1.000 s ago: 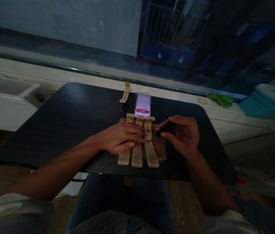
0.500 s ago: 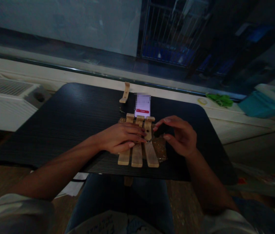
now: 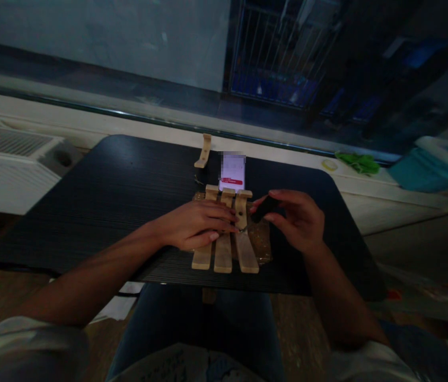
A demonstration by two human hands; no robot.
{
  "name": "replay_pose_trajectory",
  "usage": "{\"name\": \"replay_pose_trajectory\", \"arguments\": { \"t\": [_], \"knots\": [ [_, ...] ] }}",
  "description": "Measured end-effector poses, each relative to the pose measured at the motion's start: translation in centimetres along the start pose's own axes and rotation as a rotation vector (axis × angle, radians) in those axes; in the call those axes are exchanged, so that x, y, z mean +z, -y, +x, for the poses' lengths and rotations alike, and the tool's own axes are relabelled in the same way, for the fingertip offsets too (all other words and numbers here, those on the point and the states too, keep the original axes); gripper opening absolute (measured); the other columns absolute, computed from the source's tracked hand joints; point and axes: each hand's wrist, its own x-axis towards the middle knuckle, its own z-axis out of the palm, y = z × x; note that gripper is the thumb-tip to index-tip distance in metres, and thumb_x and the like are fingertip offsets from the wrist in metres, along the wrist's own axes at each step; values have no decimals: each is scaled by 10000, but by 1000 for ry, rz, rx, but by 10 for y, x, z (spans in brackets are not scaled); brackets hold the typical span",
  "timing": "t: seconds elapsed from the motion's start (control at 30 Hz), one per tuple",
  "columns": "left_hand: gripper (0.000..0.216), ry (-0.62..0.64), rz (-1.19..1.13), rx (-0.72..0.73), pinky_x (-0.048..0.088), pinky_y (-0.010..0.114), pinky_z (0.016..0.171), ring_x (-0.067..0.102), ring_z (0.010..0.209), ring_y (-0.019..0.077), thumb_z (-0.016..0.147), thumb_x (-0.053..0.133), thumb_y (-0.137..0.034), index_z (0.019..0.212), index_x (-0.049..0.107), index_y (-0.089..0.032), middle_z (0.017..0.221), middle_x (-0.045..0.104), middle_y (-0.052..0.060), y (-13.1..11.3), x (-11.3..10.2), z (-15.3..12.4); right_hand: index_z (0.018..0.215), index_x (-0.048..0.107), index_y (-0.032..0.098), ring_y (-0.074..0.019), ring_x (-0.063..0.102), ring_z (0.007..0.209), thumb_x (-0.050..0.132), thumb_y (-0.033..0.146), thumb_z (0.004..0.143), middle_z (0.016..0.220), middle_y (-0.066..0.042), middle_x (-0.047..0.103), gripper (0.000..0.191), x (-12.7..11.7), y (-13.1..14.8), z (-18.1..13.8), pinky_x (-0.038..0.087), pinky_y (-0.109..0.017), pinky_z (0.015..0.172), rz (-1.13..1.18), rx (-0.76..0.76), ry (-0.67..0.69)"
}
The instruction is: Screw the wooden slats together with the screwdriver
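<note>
Three pale wooden pieces lie side by side on a brown, shiny wrapped block, each with a raised lip at its far end: a left piece [image 3: 202, 260], a middle piece [image 3: 224, 257] and a right piece [image 3: 247, 257]. My left hand [image 3: 198, 225] rests flat across the left and middle ones, fingers stretched toward the right piece. Between thumb and fingers, my right hand [image 3: 301, 220] grips the black handle of what looks like a screwdriver [image 3: 265, 208]. Its thin shaft points down-left at a small shiny spot on the right piece, near my left fingertips.
Beyond the wooden pieces stands a lit phone [image 3: 232, 172]. Another curved wooden piece [image 3: 204, 151] with holes lies at the far edge of the black table [image 3: 136, 180]. A teal container [image 3: 418, 167] and a green item [image 3: 361, 163] sit on the windowsill; a radiator [image 3: 12, 159] is at left.
My right hand has shifted slightly right, its fingers changing position around the black handle, more of which now shows. My left hand and the wooden pieces stay put.
</note>
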Motion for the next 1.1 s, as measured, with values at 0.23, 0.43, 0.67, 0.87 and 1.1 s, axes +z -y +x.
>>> {"name": "replay_pose_trajectory", "arguments": {
  "t": [0.23,0.43,0.67,0.87,1.1],
  "knots": [
    [430,-1,-8,14,426,452,1050,557,1209,265,938,334,-300,1202,628,-132,1247,634,151,-1,-1,1,1170,572,358,-193,680,784,757,193,737,959,-4,691,499,1,-2,2,585,-367,638,-45,-67,-46],
    [424,5,-7,15,430,457,1044,567,1194,275,936,340,-285,1187,637,-116,1226,642,158,-2,-2,2,1153,571,371,-185,636,711,805,218,685,873,10,641,544,3,1,6,536,-356,572,-62,-125,-87],
    [416,1,-12,15,430,456,1045,560,1204,268,939,341,-291,1200,626,-138,1236,637,149,-1,-1,1,1142,550,363,-176,616,693,821,229,664,852,20,614,566,5,1,5,532,-355,576,-90,-135,-114],
    [425,6,-15,12,432,445,1041,549,1216,267,937,343,-294,1209,625,-129,1240,632,150,0,-1,1,1189,535,379,-186,620,699,810,227,678,870,7,628,600,6,-2,3,531,-358,555,-129,-144,-134],
    [419,8,-12,8,428,458,1045,558,1205,271,927,350,-284,1202,628,-134,1246,631,151,0,-1,1,1233,563,387,-177,629,739,765,185,724,925,2,655,583,4,-3,5,528,-342,580,-99,-200,-48]
  ]
}}
